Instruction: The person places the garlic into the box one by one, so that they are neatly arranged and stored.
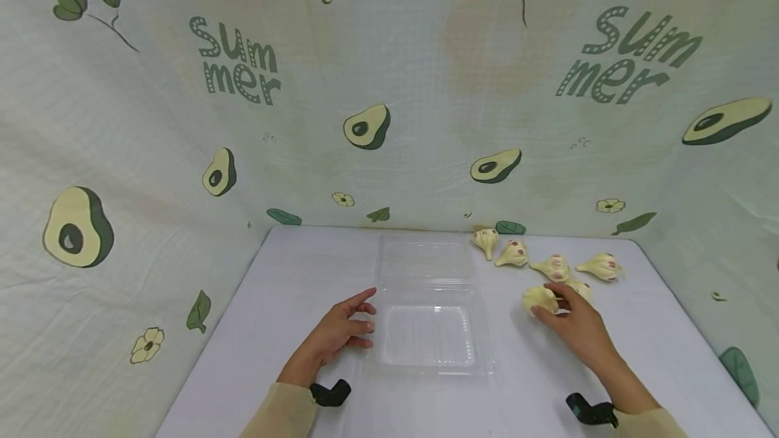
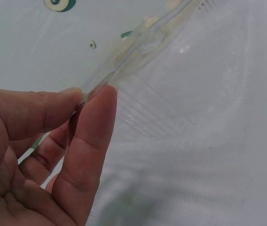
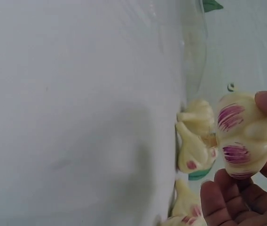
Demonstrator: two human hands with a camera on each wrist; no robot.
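Observation:
A clear plastic clamshell container [image 1: 428,335] lies unfolded on the white table, its lid [image 1: 425,261] towards the back. At its left side, my left hand [image 1: 343,331] pinches the rim [image 2: 98,87] between thumb and fingers, as the left wrist view shows. My right hand [image 1: 577,325] grips a garlic bulb [image 1: 539,299] to the right of the container, held off the table. Purple streaks mark this bulb [image 3: 239,136] in the right wrist view, where the thumb presses on one side and fingers lie beneath.
Several more garlic bulbs [image 1: 512,253] lie along the back right of the table [image 1: 292,269], one of them partly behind my right hand. A cloth [image 1: 420,86] printed with avocados and lettering hangs behind and at both sides.

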